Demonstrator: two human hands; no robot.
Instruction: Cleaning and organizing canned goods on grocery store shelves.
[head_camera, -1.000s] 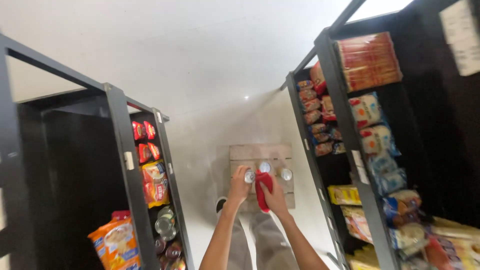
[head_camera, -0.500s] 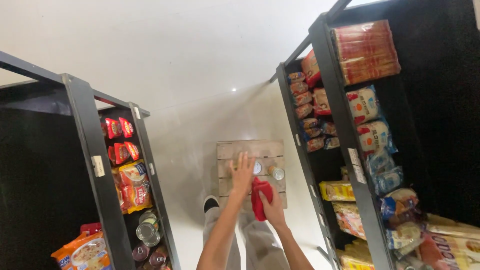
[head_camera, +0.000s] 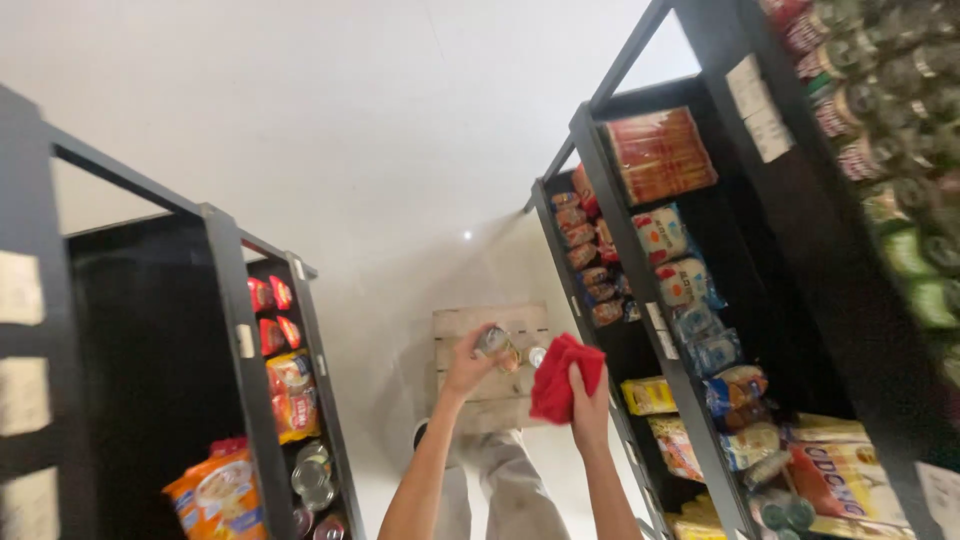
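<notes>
Left hand (head_camera: 468, 366) pinching a tin can (head_camera: 496, 343) above the wooden crate (head_camera: 490, 322); right hand (head_camera: 590, 405) clutching a red cloth (head_camera: 562, 375) — a loose grip could drop the can.

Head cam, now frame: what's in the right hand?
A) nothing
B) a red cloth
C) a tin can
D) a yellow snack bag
B: the right hand grips a bunched red cloth above the wooden crate, while the left hand holds up a small can beside it.
</notes>
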